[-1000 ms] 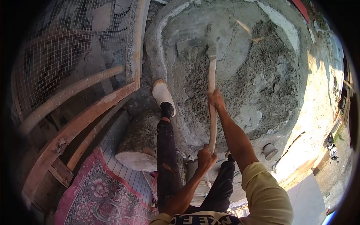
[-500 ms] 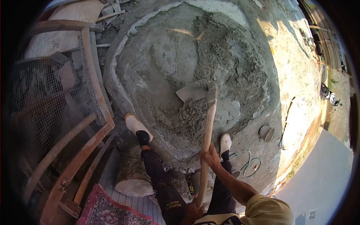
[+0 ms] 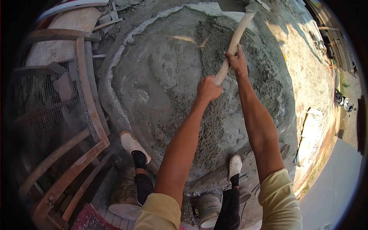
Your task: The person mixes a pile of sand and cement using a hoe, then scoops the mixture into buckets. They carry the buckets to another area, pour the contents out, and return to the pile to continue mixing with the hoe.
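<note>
My left hand [image 3: 208, 89] grips the near end of a long wooden hoe handle [image 3: 237, 37]. My right hand [image 3: 237, 61] holds the same handle higher up. Both arms are stretched out over a round heap of wet grey mortar [image 3: 168, 84] on the ground. The handle points up and away toward the far rim; the hoe blade [image 3: 232, 5] is cut off by the top edge of the view. My two feet in white shoes [image 3: 132, 142] [image 3: 234, 166] stand at the near rim of the heap.
A wire-mesh frame on wooden rails [image 3: 57, 99] stands at the left. A log stump [image 3: 124, 201] and a bucket [image 3: 209, 209] lie near my feet. A small pot [image 3: 284, 147] and a hose [image 3: 255, 189] sit at the right; sunlit ground lies beyond.
The hoe has swung from the near part of the mortar up to the far rim. Both arms have stretched forward, and the left hand has come into full view.
</note>
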The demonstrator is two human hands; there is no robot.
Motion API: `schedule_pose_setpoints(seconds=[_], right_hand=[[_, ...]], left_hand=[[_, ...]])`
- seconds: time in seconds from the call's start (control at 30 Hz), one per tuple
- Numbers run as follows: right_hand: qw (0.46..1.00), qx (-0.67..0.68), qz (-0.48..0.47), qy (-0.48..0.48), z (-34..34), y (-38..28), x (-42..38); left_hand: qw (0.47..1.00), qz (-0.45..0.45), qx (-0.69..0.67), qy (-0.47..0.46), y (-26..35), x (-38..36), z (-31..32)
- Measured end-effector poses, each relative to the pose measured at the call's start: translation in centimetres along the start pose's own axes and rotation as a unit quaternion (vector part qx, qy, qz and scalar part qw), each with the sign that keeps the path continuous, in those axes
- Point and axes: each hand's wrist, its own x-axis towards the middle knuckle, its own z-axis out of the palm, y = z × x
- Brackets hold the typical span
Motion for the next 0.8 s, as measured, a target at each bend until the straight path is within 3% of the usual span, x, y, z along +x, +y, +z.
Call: schedule_pose_setpoints(seconds=[0.03,0.07,0.1,0.13,0.2,0.27,0.4,0.5,0.6,0.7,0.8], right_hand=[[0.997,-0.052,-0.055,-0.005,0.5,1.0,0.6],[0.997,-0.055,-0.055,-0.007,0.4,0.8,0.6],[0.985,-0.162,-0.002,-0.067,0.6,-0.3,0.3],[0.954,-0.266,0.055,-0.126,0.7,-0.4,-0.3],[0.942,-0.291,0.085,-0.144,1.1,2.8,-2.3],[0.926,-0.357,0.030,-0.117,0.3,4.7,-3.3],[0.916,-0.367,0.061,-0.147,-0.5,2.7,-3.4],[0.938,-0.313,0.065,-0.132,0.4,4.2,-7.3],[0.949,-0.044,0.276,-0.148,-0.1,2.5,-15.5],[0.910,0.003,0.390,-0.143,-0.4,3.5,-26.1],[0.891,0.075,0.429,-0.129,-1.9,2.9,-35.3]], left_hand=[[1.000,0.000,0.000,0.002,-0.6,1.8,0.2],[0.989,-0.087,-0.093,-0.070,-1.2,3.2,0.5],[0.957,-0.175,-0.182,-0.141,-1.8,3.6,1.1],[0.955,-0.182,-0.183,-0.144,-2.2,2.8,2.3],[0.917,-0.244,-0.253,-0.188,-2.3,-0.3,5.2],[0.893,-0.247,-0.334,-0.174,-2.7,-2.7,8.2],[0.850,-0.285,-0.416,-0.151,-0.7,-9.8,9.1],[0.814,-0.350,-0.443,-0.135,-0.9,-17.4,9.0],[0.791,-0.420,-0.414,-0.160,-1.3,-26.6,7.2],[0.776,-0.446,-0.406,-0.185,-3.0,-37.1,5.9],[0.827,-0.445,-0.284,-0.196,-1.1,-45.0,3.9]])
